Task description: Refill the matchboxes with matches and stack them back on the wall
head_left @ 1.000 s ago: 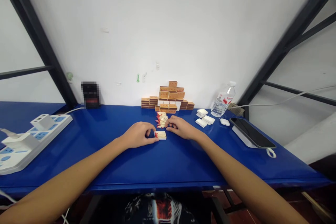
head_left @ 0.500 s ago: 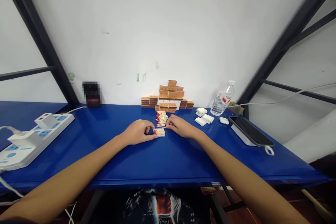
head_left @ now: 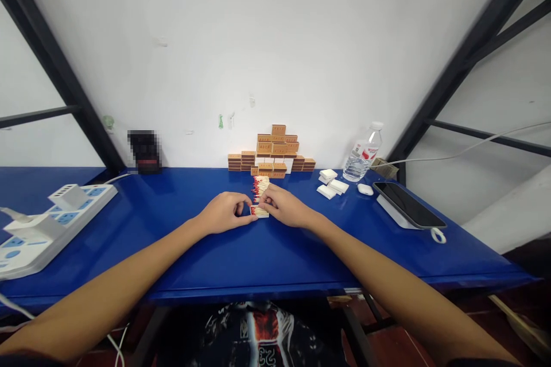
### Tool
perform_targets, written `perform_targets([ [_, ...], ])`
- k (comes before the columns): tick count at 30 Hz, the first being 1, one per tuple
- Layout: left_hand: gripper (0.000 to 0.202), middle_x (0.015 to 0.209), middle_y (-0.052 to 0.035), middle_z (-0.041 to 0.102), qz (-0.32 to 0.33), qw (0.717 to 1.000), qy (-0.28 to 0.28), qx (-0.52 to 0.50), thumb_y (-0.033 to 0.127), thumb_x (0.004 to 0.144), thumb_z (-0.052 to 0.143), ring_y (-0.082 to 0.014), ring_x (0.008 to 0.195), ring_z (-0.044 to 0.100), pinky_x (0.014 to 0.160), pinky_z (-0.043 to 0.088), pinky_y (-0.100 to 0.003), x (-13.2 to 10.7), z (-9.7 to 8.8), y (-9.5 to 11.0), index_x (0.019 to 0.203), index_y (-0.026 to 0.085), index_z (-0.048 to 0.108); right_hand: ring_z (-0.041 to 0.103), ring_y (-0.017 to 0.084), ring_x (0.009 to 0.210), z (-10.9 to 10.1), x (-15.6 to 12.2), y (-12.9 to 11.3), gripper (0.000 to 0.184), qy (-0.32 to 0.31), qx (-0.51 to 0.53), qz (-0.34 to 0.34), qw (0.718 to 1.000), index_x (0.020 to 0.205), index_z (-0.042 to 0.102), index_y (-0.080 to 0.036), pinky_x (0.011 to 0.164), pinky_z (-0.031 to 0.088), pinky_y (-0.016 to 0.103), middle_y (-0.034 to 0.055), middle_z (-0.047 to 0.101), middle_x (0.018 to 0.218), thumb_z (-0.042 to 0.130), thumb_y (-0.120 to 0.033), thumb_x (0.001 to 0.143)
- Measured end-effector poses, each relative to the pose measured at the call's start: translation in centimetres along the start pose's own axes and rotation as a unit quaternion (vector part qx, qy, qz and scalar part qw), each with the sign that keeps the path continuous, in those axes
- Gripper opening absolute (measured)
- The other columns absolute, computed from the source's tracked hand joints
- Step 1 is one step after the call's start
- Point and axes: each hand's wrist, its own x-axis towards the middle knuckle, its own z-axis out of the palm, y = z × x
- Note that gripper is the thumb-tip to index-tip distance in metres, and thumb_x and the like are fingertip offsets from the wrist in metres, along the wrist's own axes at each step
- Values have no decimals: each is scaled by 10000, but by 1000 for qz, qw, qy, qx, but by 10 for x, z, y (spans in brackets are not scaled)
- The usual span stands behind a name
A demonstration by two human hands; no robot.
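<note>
While the left hand [head_left: 224, 212] pinches the small rectangular tray of matches [head_left: 259, 212], the right hand [head_left: 282, 206] grips its other end on the glossy blue table [head_left: 267, 252].

1. The table top [head_left: 275, 252] is smooth, glossy blue.
2. The match tray [head_left: 259, 212] and the stacked matchboxes [head_left: 275, 152] look like matt card.
3. The loose matches [head_left: 259, 185] are pale wood.
4. The bottle [head_left: 361, 155] is clear plastic, the power strip [head_left: 43, 229] white plastic.
</note>
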Motion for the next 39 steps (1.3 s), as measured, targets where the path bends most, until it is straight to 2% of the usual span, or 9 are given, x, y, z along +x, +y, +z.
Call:
perform_targets([
  [7,387,656,30,598,-1,1000,-6,-8,550,870,708,-132,581,531,565,366,-252,0,0,0,1030,198,726,524,145,791,-10,-1,-1,96,7,-3,-10,1000,912,629,-173,712,401,262,38,562,947,580,-204,990],
  [13,387,643,38,595,-6,1000,-5,-19,548,855,721,-131,573,539,565,375,-252,0,-1,2,1023,199,713,514,142,746,-16,-2,-4,81,-19,-16,-13,1000,879,670,-170,689,394,260,28,575,870,631,-186,948],
  [19,360,637,42,581,-2,1000,-3,-22,536,857,724,-124,564,520,559,367,-246,-1,-1,2,983,199,707,526,135,733,-22,-1,0,65,9,-5,-23,1000,913,717,-174,693,412,256,28,596,870,682,-227,928],
  [27,393,637,32,589,-1,1000,-1,-24,566,858,710,-129,563,523,556,370,-250,-1,-1,4,990,196,717,538,144,728,-25,-1,6,103,-31,19,-39,999,869,763,-177,661,415,254,24,599,820,741,-275,894],
  [39,386,650,29,606,-2,1000,-12,-19,569,856,718,-136,585,545,570,370,-251,-2,-1,3,989,207,728,532,131,683,-21,-1,3,152,-46,68,8,997,850,725,-160,627,421,248,8,602,779,714,-305,894],
])
